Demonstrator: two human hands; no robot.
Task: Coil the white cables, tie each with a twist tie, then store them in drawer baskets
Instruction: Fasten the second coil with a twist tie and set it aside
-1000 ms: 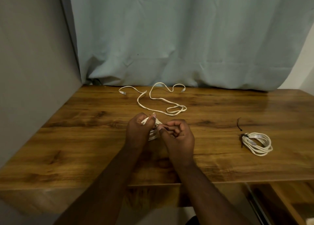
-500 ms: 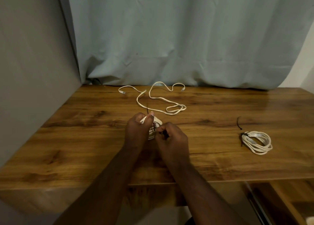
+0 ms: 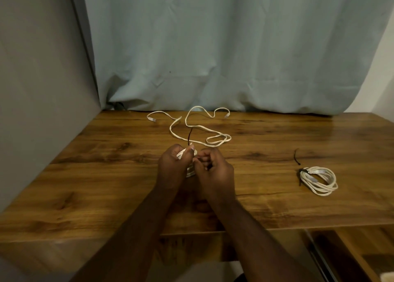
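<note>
My left hand (image 3: 173, 166) grips a coiled white cable (image 3: 190, 172) over the middle of the wooden table (image 3: 85, 175); most of the coil is hidden behind my hands. A dark twist tie (image 3: 189, 137) sticks up from the coil past my left thumb. My right hand (image 3: 214, 171) has its fingers curled and pinches the tie's other end beside the coil. A loose white cable (image 3: 198, 126) lies uncoiled at the back of the table. A coiled, tied white cable (image 3: 318, 180) lies at the right.
A spare dark twist tie (image 3: 296, 157) lies just behind the tied coil. A pale blue curtain (image 3: 213, 47) hangs behind the table and a grey wall (image 3: 38, 68) closes the left side. An open wooden drawer (image 3: 351, 254) shows below the table's front right edge.
The twist tie's end now stands up higher above my left thumb. My right hand has shifted slightly around the coil while working the tie. The other cables have not moved.
</note>
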